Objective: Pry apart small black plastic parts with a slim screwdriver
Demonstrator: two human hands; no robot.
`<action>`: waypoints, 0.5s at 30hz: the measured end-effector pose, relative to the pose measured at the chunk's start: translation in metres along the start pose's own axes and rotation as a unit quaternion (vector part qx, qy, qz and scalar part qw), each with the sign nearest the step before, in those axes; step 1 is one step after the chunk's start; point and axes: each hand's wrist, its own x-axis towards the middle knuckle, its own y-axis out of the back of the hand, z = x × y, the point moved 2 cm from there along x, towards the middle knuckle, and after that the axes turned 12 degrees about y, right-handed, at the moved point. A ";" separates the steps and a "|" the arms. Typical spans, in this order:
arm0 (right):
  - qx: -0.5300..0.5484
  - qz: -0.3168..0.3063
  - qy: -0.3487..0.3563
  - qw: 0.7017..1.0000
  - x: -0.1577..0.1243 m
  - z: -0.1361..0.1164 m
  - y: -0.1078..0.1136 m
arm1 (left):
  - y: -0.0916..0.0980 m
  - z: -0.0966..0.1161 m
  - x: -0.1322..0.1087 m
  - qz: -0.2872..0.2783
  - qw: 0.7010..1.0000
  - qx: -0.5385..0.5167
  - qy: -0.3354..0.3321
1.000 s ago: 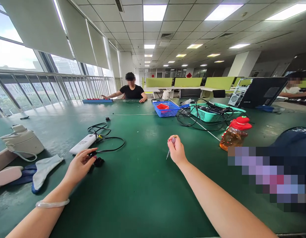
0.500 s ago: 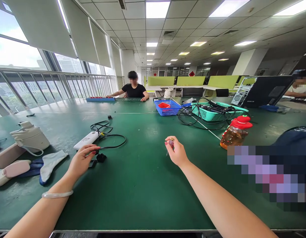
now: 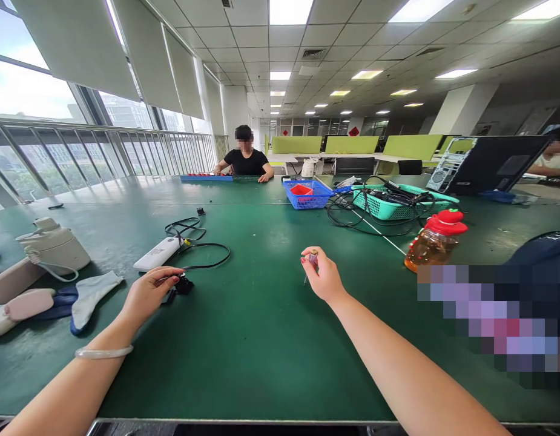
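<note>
My right hand [image 3: 322,275] is closed around a small screwdriver [image 3: 313,257] with a pinkish handle, held above the green table [image 3: 261,351]. Its thin metal shaft points down past my fingers. On the left, my left hand [image 3: 148,295] has thumb and fingers drawn together over small black parts. One dark, chunky black piece [image 3: 184,284] lies right by the fingertips, and a flat black piece [image 3: 169,297] shows partly from under the hand. What the fingertips pinch is too hidden to name. Just beyond lies a white power bank [image 3: 159,254] with a black cable [image 3: 211,246].
At left are a cream bottle [image 3: 57,245], a pink case [image 3: 29,304] and a white-blue cloth [image 3: 91,297]. A blue basket [image 3: 307,197], a teal basket of cables [image 3: 384,209] and a red-lidded bottle [image 3: 434,245] stand right. Across sits a person [image 3: 246,160] by a blue tray [image 3: 207,178].
The blue tray across the table has shifted right, and that person's arm has drawn in. My left fingers have moved slightly toward the chunky black piece. My right hand stays nearly still with the screwdriver.
</note>
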 end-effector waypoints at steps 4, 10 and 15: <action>0.002 -0.003 0.000 1.000 0.000 0.000 0.000 | 0.001 -0.001 0.000 0.011 1.000 -0.001 0.021; 0.014 0.000 -0.001 1.000 0.001 0.000 0.002 | -0.001 -0.009 0.002 -0.002 0.998 -0.006 0.062; 0.013 -0.003 -0.003 1.000 0.001 0.000 0.002 | -0.001 -0.009 0.001 -0.049 0.998 -0.008 0.039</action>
